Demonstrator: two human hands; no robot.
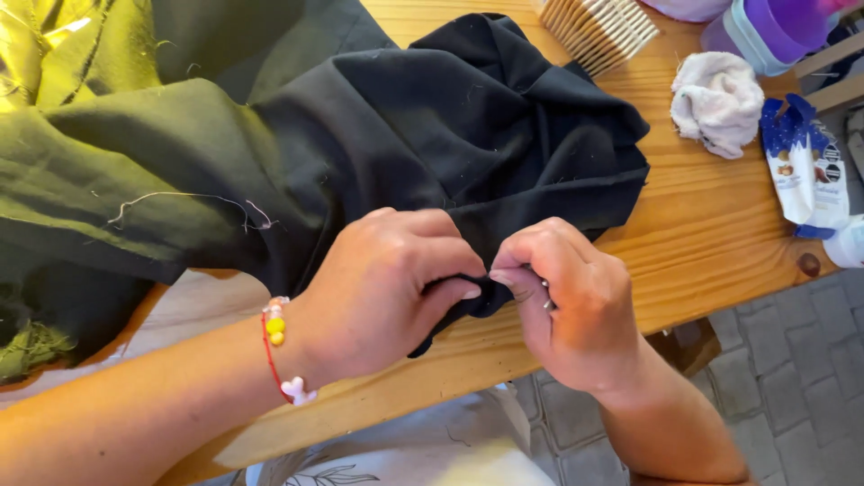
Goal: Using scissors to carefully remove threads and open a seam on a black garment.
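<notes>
Black fabric [468,135] lies bunched on the wooden worktop [711,225], spread from centre toward the far side, w/ its near corner pulled down to the worktop's near edge btwn both hands. Left hand [378,288] has fingers curled narrow, thumb and forefinger pinching that corner from the left. Right hand [567,306] pinches the same spot from the right, fingers [522,270] closed tight; a small glint of metal shows at the right fingers, poss. a needle or pin, too small to be sure. The two thumbs nearly touch over the fold.

Progress, judged from how things lie: work looks mid-way at most. Only this one corner is being handled; the rest of the black fabric is loose and crumpled, no finished seam visible. A loose pale thread [189,202] lies on the olive-green fabric [99,171] at left, which overlaps the black piece; can't tell if they're joined. So what's left appears to be most of the edge.

Around: a red string bracelet w/ yellow and white beads [277,346] on the left wrist. Far right, a crumpled white cloth [718,101], a blue-and-white packet [804,171], a purple container [765,31], and a stack of pale flat pieces [601,29] at the far edge. Grey paving [792,378] shows below the worktop.
</notes>
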